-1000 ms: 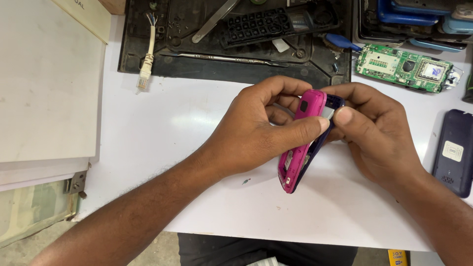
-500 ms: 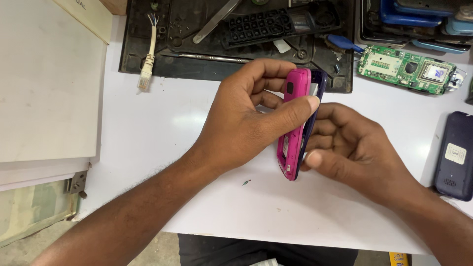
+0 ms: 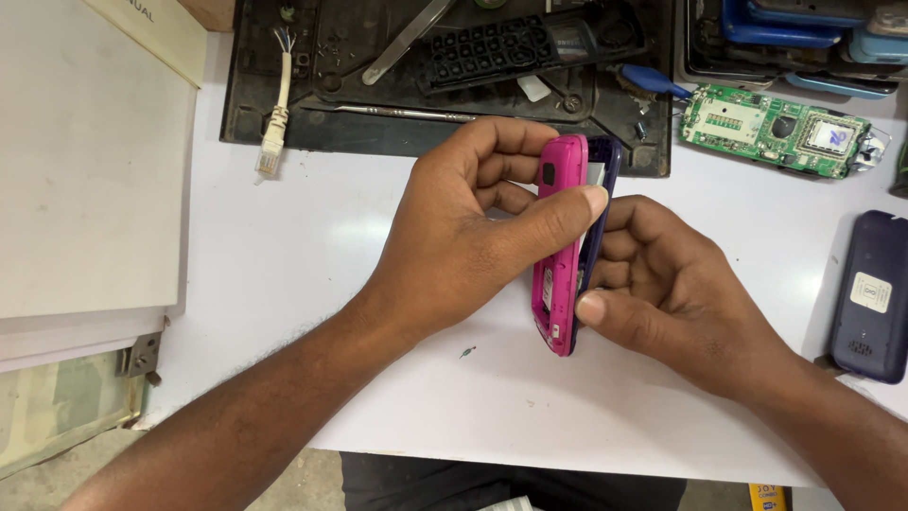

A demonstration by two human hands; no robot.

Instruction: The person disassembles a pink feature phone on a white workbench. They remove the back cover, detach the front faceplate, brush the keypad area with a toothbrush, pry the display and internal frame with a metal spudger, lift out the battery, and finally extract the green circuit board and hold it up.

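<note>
A pink phone shell [image 3: 560,246] is held edge-on at the centre of the frame, just above the white table [image 3: 312,237], with a dark blue phone body [image 3: 598,203] pressed against its right side — the two parts stand nearly upright, long axis running top to bottom.

The left hand [image 3: 463,237] is closed around the pink shell from the left: the thumb is laid across the upper front edge, the fingers are curled behind the top. The right hand [image 3: 681,284] is closed on the blue body from the right; its thumb tip is pressed at the seam near the lower end, and its fingers are folded behind, so their exact contact cannot be told.

Surroundings noted:
- A black work mat [image 3: 378,123] is laid along the upper centre; on it a black keypad frame [image 3: 492,47], metal tweezers [image 3: 407,38] and a thin metal rod [image 3: 397,114] are seen.
- A white network cable plug [image 3: 274,132] is lying at the mat's left edge.
- A green circuit board [image 3: 776,128] is placed at the upper right, and a blue-handled tool [image 3: 653,80] just left of it.
- A dark blue back cover [image 3: 870,293] is lying at the right edge — well apart from the hands.
- A stack of white boards [image 3: 85,189] fills the left side.
</note>
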